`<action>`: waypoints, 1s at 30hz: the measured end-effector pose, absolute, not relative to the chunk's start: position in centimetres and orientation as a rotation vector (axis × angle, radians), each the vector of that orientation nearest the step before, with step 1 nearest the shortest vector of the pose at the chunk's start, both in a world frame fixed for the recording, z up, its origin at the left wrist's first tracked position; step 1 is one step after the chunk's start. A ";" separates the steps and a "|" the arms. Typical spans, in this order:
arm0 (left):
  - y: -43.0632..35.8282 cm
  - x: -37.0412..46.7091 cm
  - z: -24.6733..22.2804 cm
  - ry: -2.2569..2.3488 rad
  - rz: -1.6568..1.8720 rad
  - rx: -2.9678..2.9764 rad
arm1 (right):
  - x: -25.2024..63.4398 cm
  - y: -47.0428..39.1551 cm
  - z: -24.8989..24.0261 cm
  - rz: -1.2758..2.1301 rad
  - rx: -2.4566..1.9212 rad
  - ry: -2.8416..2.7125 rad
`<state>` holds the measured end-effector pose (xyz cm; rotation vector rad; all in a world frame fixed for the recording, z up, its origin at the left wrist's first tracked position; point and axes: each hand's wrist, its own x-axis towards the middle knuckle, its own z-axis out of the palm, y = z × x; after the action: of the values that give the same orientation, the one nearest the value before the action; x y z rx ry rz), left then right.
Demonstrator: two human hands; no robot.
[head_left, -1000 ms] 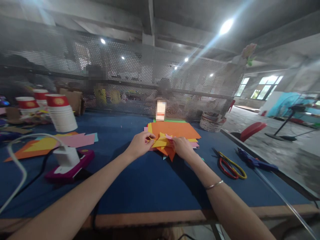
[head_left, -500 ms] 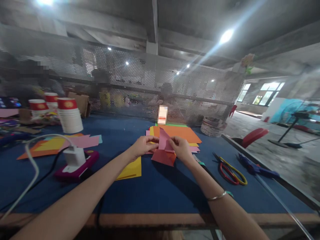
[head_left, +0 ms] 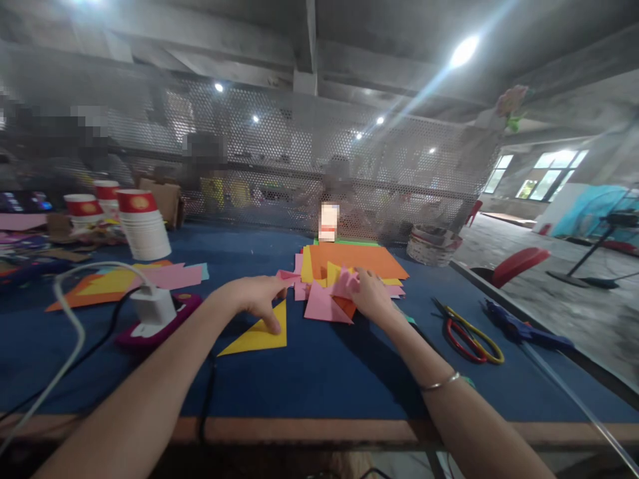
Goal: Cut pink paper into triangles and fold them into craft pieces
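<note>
My left hand [head_left: 259,301] is low over a folded yellow paper [head_left: 267,336], its thumb spread from the fingers and resting on it. A small pink paper piece [head_left: 288,275] shows just beyond those fingertips. My right hand [head_left: 373,294] has its fingers closed on a folded pink paper [head_left: 343,285], partly covered by the fingers. Beneath and in front of it lies a flat pink paper piece [head_left: 324,307] with a red-orange piece [head_left: 345,306] showing at its side. Behind is a stack of coloured sheets with an orange sheet [head_left: 357,259] on top.
Scissors [head_left: 469,336] with red and yellow handles and a blue glue gun [head_left: 526,326] lie to the right. A purple power strip [head_left: 187,311] with a white plug, coloured papers [head_left: 170,276] and stacked paper cups [head_left: 144,229] stand left. A basket [head_left: 433,245] sits behind.
My left hand has let go of the upright pink paper and moved left and down to the yellow paper. The pink paper in my right hand has been lowered.
</note>
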<state>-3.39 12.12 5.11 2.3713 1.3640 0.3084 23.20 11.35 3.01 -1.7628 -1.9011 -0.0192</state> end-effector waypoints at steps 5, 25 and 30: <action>12.1 -2.7 4.3 1.402 0.216 2.370 | 21.1 10.0 3.2 -0.053 -1.588 -2.109; 13.7 -0.9 4.7 1.357 0.822 1.662 | 23.5 10.5 4.0 -0.198 -2.038 -2.058; 15.3 1.2 5.4 1.360 0.773 1.418 | 24.1 10.9 3.0 -0.145 -2.137 -2.045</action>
<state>1.22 15.28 5.37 1.4177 1.3600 0.7727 24.09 10.88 3.04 -2.1371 -2.0447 -0.1445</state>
